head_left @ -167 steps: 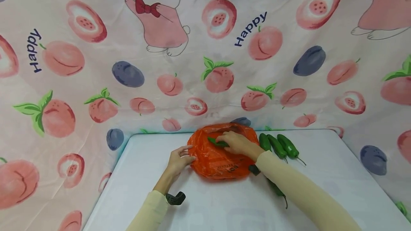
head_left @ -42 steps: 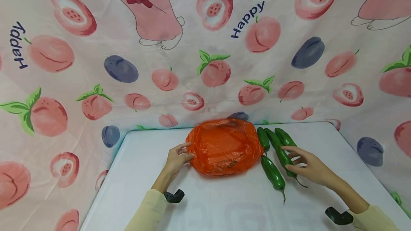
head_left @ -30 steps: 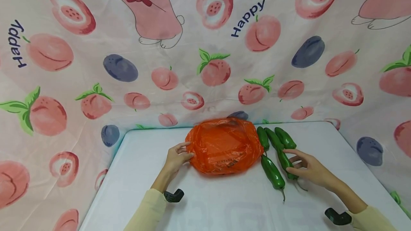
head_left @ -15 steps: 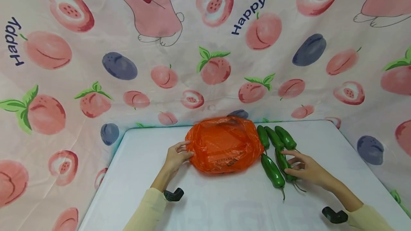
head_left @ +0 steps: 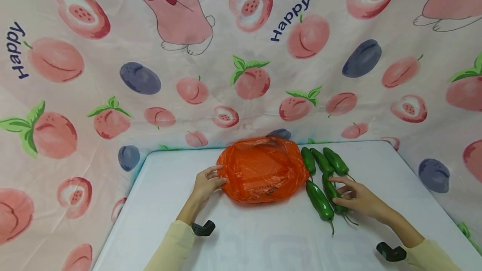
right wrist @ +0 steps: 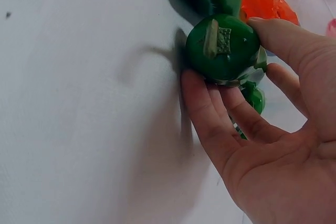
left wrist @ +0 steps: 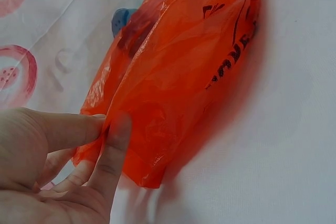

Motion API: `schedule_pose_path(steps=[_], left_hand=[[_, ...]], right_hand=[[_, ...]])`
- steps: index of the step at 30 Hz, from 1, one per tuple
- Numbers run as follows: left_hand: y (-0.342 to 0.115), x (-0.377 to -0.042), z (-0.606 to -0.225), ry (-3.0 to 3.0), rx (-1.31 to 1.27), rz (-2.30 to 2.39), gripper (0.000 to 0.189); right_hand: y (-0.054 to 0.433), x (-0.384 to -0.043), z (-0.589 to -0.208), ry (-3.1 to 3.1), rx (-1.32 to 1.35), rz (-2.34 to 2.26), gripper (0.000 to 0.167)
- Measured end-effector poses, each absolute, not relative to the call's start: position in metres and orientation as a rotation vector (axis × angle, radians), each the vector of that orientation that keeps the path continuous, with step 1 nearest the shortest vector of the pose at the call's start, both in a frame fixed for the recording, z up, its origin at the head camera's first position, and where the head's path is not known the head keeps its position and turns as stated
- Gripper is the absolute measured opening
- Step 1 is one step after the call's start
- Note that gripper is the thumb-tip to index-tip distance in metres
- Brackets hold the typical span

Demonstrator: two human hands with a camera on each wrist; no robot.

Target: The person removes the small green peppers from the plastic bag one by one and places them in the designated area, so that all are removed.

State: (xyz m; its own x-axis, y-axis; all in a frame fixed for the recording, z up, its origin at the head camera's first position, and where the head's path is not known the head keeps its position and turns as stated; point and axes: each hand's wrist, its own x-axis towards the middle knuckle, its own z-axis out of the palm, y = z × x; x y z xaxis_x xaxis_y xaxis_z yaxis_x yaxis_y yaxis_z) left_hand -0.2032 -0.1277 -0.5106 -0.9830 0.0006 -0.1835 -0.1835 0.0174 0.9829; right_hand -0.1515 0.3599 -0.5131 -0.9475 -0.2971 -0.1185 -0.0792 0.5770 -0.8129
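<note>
An orange plastic bag (head_left: 263, 170) lies on the white table, printed with dark letters on its front. My left hand (head_left: 207, 185) pinches the bag's left edge between thumb and fingers, as the left wrist view shows at the bag's film (left wrist: 152, 103). To the right of the bag lie several green chili peppers in two rows. My right hand (head_left: 359, 198) holds the front-row pepper (head_left: 331, 191) farther from the bag, thumb on one side and fingers on the other. In the right wrist view the stem end of this pepper (right wrist: 223, 48) faces the camera.
Another front-row pepper (head_left: 319, 200) lies just left of the held one. Behind them sit the back-row peppers (head_left: 308, 161), close to the bag. A fruit-print cloth (head_left: 241, 53) hangs behind the white table (head_left: 263, 237).
My right hand has gone from over the bag, where it held a green pepper, to the peppers on the right. The held pepper now lies in the front row. My left hand stays on the bag.
</note>
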Motion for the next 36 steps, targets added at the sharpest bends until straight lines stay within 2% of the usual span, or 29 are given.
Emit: schedule_pose_path(steps=[27,36], left_hand=[[-0.134,-0.203,-0.511,2.124,-0.126,2.061,0.049],[-0.139,-0.201,-0.508,2.056,-0.048,2.038,0.056]], right_hand=[[0.364,-0.151,-0.514,2.520,-0.320,-1.370,0.068],[0.365,-0.150,-0.512,2.520,-0.330,-1.347,0.069]])
